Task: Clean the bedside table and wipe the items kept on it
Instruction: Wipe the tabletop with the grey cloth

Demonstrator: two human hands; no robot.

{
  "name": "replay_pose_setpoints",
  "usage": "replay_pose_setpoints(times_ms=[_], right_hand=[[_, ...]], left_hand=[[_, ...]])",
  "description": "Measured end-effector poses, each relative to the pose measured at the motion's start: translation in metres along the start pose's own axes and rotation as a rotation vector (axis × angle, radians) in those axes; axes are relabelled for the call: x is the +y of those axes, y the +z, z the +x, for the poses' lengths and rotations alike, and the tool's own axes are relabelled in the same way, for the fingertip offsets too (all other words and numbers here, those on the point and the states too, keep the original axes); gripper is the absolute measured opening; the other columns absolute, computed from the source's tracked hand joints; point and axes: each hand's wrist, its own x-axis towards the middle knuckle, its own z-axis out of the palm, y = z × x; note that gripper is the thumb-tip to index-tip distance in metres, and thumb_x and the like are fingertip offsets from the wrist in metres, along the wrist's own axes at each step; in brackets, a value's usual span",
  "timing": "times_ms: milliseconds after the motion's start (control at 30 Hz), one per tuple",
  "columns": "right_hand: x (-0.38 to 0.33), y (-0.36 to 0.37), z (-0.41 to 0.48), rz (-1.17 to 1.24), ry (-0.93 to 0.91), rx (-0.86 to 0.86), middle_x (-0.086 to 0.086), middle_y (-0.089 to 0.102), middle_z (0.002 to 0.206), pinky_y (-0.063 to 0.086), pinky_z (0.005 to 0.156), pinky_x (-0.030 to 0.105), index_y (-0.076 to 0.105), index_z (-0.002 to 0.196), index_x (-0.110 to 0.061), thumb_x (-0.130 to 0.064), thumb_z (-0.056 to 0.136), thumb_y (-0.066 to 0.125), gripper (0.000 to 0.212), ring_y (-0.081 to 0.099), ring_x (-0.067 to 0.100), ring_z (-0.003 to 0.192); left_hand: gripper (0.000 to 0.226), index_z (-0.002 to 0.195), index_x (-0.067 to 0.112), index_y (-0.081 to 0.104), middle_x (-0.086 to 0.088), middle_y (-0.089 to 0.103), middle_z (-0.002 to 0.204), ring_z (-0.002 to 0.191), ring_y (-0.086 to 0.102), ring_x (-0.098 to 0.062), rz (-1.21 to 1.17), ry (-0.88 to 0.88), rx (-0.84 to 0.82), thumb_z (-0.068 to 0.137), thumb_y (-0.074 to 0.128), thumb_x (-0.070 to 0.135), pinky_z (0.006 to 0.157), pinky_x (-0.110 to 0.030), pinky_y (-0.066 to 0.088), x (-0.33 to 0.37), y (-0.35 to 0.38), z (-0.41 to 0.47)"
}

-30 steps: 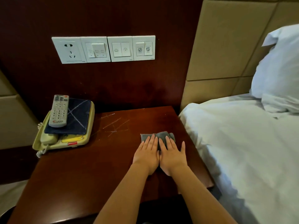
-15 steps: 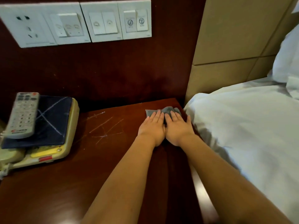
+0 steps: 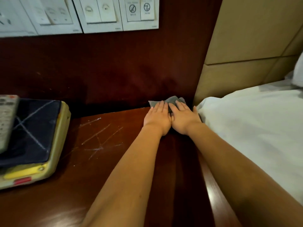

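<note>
Grey cloth (image 3: 172, 100), seemingly soft, light and apt to bunch, sits at the bedside table (image 3: 114, 161) back corner, pressed flat under left hand (image 3: 157, 118) and right hand (image 3: 183, 119), fingers straight.

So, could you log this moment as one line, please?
phase: wipe bedside table | left hand: flat on grey cloth | right hand: flat on cloth | cloth: table's back right corner

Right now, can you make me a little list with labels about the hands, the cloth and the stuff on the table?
table: dark wood, pale scratches near the middle
cloth: grey, at the back right corner
left hand: flat, pressing on the cloth
right hand: flat, pressing on the cloth
phone: on the left, remote lying on top
</note>
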Motion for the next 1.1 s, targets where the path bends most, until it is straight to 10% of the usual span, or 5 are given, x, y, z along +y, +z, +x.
replay_pose_setpoints(times_ms=[633,1100], right_hand=[[-0.070,0.025,-0.203,-0.136,-0.121,-0.142,0.004,-0.012,0.160,-0.010,0.115,0.053,-0.007,0.152,-0.027,-0.039,0.102,0.015,0.056,-0.010,0.019,0.148],[-0.075,0.030,-0.131,-0.047,-0.100,-0.115,-0.002,-0.015,0.160,-0.010,0.112,0.059,-0.003,0.152,-0.030,-0.039,0.102,0.015,0.054,-0.014,0.013,0.146]], left_hand=[[0.056,0.150,0.012,-0.012,-0.005,-0.018,0.158,0.146,-0.014,-0.016,0.063,-0.095,-0.090,0.103,0.009,0.033,0.121,-0.035,-0.002,0.009,0.021,-0.220],[0.055,0.151,0.011,-0.007,-0.004,-0.014,0.159,0.147,-0.010,-0.015,0.015,-0.099,-0.047,0.103,0.010,0.033,0.121,-0.034,-0.002,-0.025,0.016,-0.157]])
